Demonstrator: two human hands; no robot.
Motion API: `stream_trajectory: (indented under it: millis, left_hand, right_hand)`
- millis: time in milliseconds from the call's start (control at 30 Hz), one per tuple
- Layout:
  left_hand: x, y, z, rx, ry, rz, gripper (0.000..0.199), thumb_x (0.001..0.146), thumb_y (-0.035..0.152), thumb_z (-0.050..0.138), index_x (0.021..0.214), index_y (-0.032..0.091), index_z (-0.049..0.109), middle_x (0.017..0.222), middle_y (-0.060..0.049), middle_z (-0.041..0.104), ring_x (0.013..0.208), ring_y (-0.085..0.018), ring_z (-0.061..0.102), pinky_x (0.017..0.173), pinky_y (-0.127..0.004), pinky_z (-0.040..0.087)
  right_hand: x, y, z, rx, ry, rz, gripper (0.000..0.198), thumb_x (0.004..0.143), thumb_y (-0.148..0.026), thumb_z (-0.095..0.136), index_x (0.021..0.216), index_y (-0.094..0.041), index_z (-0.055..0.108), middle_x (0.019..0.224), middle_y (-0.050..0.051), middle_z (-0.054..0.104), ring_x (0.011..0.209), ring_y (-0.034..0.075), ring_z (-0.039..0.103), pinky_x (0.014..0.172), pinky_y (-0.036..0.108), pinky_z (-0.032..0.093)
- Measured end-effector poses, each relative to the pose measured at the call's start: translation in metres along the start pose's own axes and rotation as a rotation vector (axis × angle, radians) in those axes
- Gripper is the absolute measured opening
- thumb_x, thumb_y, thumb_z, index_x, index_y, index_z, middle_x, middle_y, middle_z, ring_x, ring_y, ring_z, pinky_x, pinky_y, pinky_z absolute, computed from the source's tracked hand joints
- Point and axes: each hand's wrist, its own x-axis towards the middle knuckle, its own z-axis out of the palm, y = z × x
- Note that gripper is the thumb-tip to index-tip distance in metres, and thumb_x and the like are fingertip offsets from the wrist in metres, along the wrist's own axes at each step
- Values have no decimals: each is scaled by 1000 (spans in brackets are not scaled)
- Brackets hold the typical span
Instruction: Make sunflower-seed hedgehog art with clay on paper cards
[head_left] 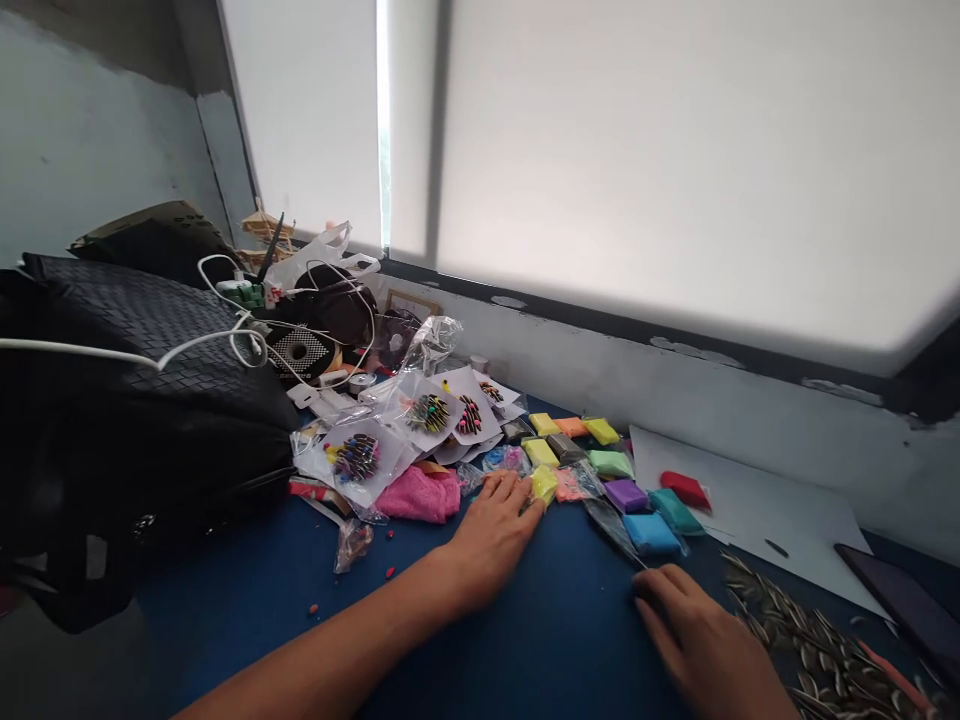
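My left hand [496,530] lies over the near edge of a group of small wrapped clay packets, its fingers stretched out. Its thumb and fingertips are against a yellow clay packet [544,484]; whatever is under the palm is hidden. Low on the right, my right hand [701,630] is closed, thumb and fingers pinching the near end of a dark, thin plastic wrapper [611,525]. Beside that wrapper lie a blue packet [651,534], a teal packet [677,510] and a purple packet [625,495]. An orange packet [571,484] is partly under clear film.
Sunflower seeds [817,640] spread at the right, near a white sheet [757,490] with a red packet [684,490] and a dark tablet-like object [900,605]. A pink cloth [420,494], paper cards of decorated seeds [356,458] and a black bag [150,400] fill the left.
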Motion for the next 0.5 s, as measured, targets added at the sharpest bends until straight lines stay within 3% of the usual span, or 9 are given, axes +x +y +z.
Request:
stream_trajectory:
  millis: [200, 333, 500]
  left_hand:
    - [2, -5, 9, -77, 42, 149, 58, 84, 2, 48, 139, 18, 54, 153, -12, 43, 146, -31, 32, 120, -49, 25]
    - [3, -1, 18, -132, 65, 206, 57, 85, 0, 47, 138, 19, 55, 154, -11, 44, 147, -29, 30, 120, -49, 27]
    - [5, 11, 20, -196, 107, 191, 50, 91, 6, 46, 139, 19, 55, 159, -13, 33, 150, -32, 22, 120, -54, 25]
  right_hand:
    - [-11, 0, 8, -9, 54, -66, 34, 88, -37, 37, 94, -25, 68, 96, 10, 70, 71, 23, 73, 53, 30, 52]
    - [-13, -1, 8, 3, 48, -79, 29, 91, -35, 37, 81, -26, 62, 88, 7, 68, 64, 21, 70, 52, 30, 49]
    - [-8, 0, -3, 31, 40, -31, 24, 89, -36, 37, 74, -26, 53, 79, 6, 66, 62, 23, 67, 55, 33, 45]
